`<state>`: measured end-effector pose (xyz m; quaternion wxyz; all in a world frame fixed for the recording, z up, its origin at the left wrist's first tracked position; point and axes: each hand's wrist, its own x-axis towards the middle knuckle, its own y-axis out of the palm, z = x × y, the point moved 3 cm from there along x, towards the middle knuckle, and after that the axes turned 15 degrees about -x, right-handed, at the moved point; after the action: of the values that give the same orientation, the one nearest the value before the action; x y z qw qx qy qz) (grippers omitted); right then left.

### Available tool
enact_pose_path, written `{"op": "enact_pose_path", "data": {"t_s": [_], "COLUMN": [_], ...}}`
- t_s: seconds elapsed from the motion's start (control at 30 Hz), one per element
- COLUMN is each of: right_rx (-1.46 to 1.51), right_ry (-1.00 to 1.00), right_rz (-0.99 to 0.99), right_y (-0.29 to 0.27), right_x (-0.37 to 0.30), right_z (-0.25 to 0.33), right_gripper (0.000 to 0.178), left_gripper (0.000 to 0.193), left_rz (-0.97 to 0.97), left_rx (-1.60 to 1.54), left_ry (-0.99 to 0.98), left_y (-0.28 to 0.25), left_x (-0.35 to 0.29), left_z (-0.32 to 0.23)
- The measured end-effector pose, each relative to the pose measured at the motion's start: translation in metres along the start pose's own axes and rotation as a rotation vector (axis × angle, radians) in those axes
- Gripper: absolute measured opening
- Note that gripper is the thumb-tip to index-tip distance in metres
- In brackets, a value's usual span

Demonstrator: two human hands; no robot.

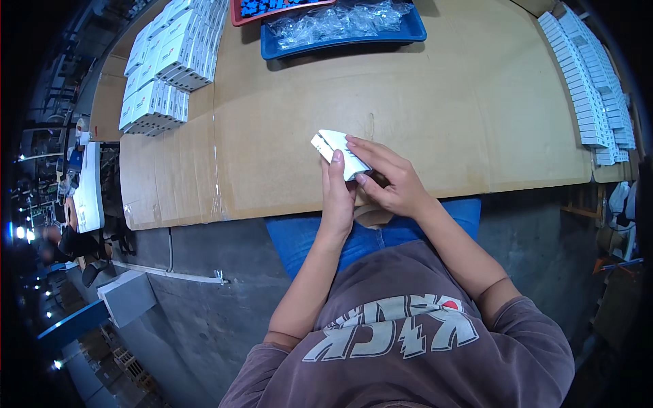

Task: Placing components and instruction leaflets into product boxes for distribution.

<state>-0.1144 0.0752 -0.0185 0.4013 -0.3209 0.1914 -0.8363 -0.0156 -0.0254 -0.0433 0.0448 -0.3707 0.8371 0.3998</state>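
Upper L — white printed cartons [173,58] stacked in tiers on cardboard-topped worktable [476,88]. Upper R — long rows of white cartons [585,88], packed tight. Top ctr.: blue plastic tray [413,32] heaped w/ clear plastic bags [340,26]; just beside, red tray [248,21], partly cut off, w/ small blue pcs. [272,5] inside. Down tabletop's L side, clear tape strip [215,170]. Lower L: grey concrete floor [204,292], grey block [128,299] near blue beam [73,326]. Far L: white-topped table [90,187], bright lamps [24,232] in blurred bg.
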Motion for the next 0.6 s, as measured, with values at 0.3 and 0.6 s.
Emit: {"op": "enact_pose_path", "data": {"t_s": [0.3, 0.6], "right_rx": [-0.145, -0.23], "right_ry": [-0.052, -0.017], "right_rz": [-0.157, -0.205], "right_y": [0.01, 0.012], "right_x": [-0.003, -0.011], "right_z": [0.003, 0.009], "right_gripper": [0.042, 0.036], "left_gripper": [0.054, 0.049], "left_rz": [-0.094, -0.119], "left_rx": [0.158, 0.037], "left_ry": [0.133, 0.047], "left_y": [0.006, 0.025], "left_x": [0.001, -0.016], "left_z": [0.01, 0.006]}}
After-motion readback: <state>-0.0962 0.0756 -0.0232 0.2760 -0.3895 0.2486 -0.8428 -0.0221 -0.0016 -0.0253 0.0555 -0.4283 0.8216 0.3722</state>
